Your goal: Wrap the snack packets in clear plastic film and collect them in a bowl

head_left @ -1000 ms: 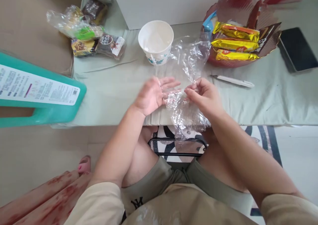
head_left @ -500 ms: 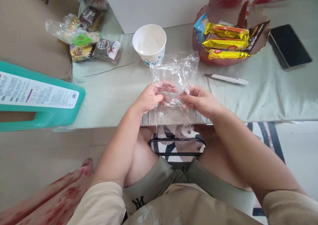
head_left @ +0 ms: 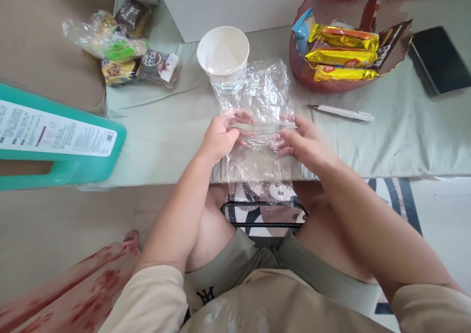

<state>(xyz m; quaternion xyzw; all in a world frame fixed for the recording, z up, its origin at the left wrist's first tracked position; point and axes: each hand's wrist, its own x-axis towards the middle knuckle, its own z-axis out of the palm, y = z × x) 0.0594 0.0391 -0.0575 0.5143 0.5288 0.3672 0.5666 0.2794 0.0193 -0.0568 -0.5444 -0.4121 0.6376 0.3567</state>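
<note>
A low table (head_left: 165, 141) draped in pale green cloth is seen from above, with a tiled floor and a patterned stool edge nearest the viewer. At the table's near edge, a crumpled clear plastic bag (head_left: 259, 127) is held between both hands, its lower part hanging over the edge and its upper part lying against a white paper cup (head_left: 222, 53). The left hand (head_left: 220, 138) and the right hand (head_left: 303, 141) are each closed on the film in a fingertip pinch, on opposite sides. The film is judged very light, limp, slippery and easily torn; hold is best taken at the side edges. Farther off lie a white pen (head_left: 342, 112), a red basket of snack bars (head_left: 346, 53), wrapped snacks (head_left: 125, 53) and a dark tablet (head_left: 437, 61). Compared with half a second earlier, the bag is drawn wider and flatter, and it now reaches the cup.
</note>
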